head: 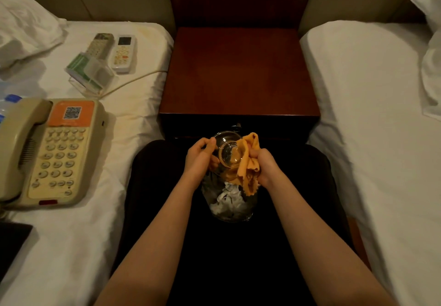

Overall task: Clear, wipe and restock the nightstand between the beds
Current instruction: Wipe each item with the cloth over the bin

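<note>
The left bed [78,234] carries a beige telephone [52,153], a grey remote [99,45], a white remote [123,52] and a clear card holder [93,74]. The dark wooden nightstand [238,72] stands between it and the right bed [370,115].

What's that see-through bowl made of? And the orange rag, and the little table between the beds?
The bowl looks like clear glass: you see through it, and its rim shines. The orange rag seems soft cloth, since it crumples in the right hand. The nightstand looks like reddish-brown wood with a smooth, faintly shiny finish; it may be veneer.
</note>
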Tool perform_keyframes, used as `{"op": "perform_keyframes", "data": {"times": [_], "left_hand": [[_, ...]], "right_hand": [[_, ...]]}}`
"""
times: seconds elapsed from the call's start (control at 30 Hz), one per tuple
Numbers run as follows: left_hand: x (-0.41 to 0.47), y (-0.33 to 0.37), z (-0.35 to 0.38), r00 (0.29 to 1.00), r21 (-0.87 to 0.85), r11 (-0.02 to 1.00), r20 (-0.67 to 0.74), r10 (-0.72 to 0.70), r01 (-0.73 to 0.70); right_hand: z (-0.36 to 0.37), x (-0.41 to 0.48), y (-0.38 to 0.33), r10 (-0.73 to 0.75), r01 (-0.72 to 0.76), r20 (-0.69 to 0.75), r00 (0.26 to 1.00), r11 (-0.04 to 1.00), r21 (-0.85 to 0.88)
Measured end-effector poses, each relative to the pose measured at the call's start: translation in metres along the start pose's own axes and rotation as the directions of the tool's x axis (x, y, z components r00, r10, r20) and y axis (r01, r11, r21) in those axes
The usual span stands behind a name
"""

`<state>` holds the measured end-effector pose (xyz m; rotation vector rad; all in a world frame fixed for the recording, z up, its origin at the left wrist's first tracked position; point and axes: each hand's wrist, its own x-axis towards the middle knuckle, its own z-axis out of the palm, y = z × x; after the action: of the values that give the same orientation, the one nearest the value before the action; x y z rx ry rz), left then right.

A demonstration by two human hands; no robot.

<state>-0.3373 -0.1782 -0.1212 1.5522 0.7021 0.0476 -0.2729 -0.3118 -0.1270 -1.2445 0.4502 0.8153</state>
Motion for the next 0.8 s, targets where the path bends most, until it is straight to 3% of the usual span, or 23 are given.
{"op": "perform_keyframes", "data": {"times": [0.2, 0.47, 0.57, 0.67, 0.73, 0.8], "left_hand": [[-0.005, 0.007, -0.003, 0.981, -0.013, 0.998, 0.186, -0.062, 0.066], [0.002, -0.004, 0.003, 0.989, -0.106, 0.984, -0.027, -0.144, 0.14], [0.004, -0.01, 0.011, 0.981, 0.053, 0.991, -0.158, -0.111, 0.121], [0.0, -0.013, 0.015, 0.968, 0.399, 0.917, -0.235, 0.087, 0.015], [-0.007, -0.015, 0.015, 0.963, 0.66, 0.741, -0.101, 0.249, -0.122], [-0.013, -0.015, 0.018, 0.94, 0.781, 0.562, 0.094, 0.329, -0.275]], "right_hand": [[-0.005, 0.004, 0.002, -0.007, 0.007, -0.038, 0.999, 1.0, -0.007], [0.009, -0.003, 0.018, 0.078, -0.076, -0.018, 0.997, 0.992, 0.096], [0.013, 0.001, 0.033, 0.139, -0.139, 0.004, 0.99, 0.983, 0.124], [0.019, 0.001, 0.041, 0.231, -0.232, 0.027, 0.973, 0.963, 0.137], [0.023, -0.001, 0.041, 0.242, -0.249, 0.061, 0.968, 0.956, 0.155], [0.022, -0.001, 0.04, 0.275, -0.282, 0.062, 0.959, 0.935, 0.215]]}}
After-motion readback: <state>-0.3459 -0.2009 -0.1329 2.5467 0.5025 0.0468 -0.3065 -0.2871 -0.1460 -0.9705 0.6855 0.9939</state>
